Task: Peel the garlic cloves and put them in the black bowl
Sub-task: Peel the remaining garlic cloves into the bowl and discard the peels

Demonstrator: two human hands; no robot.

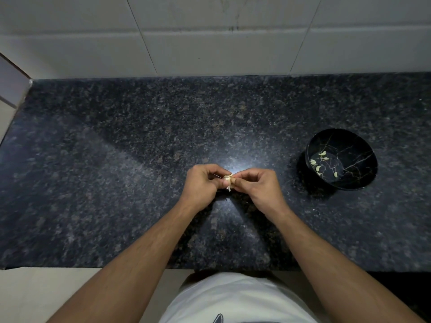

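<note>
Midway, I pinch a garlic clove (227, 179) between left hand (201, 186) and right hand (255, 185), working its skin loose. Peeled cloves (323, 163) wait nearby in the black bowl (363, 159).

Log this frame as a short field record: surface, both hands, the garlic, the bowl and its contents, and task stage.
surface: dark speckled granite counter, white tiled wall behind
left hand: left hand holds the small pale garlic piece in curled fingers
right hand: right hand pinches the same piece from the other side
garlic: held above the counter between both hands, papery skin partly on
bowl: round black bowl with thin gold veins, to the right of the hands
bowl contents: several peeled pale cloves
stage: peeling under way
</note>
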